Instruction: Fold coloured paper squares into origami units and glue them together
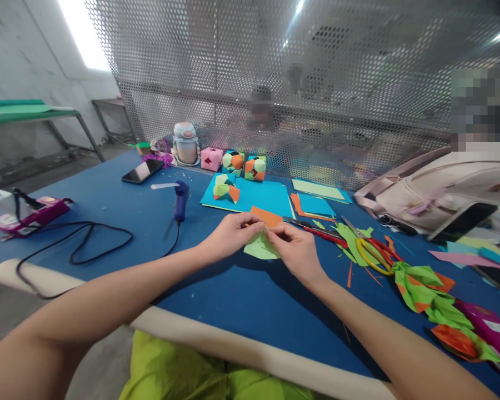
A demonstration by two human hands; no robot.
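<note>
Both my hands meet above the blue table, pinching one piece of light green paper [261, 248]. My left hand [234, 234] grips its upper left edge between thumb and fingers. On the other side my right hand [296, 250] pinches the upper right edge, close to the left fingertips. The fingers hide the top of the paper. Just behind them lies a sheet of orange paper [267, 215]. Farther back, a partly built folded-paper shape [226, 189] in green and orange rests on large blue sheets [260, 194].
A blue glue gun [181, 203] stands left, its cord trailing. Behind are a phone [142, 171], a bottle [186, 145] and finished paper cubes [211, 159]. Rightward lie yellow-handled scissors [373, 255], paper scraps, crumpled green-orange paper [433, 294] and a pale bag [433, 183]. A perforated metal screen [216, 72] borders the table.
</note>
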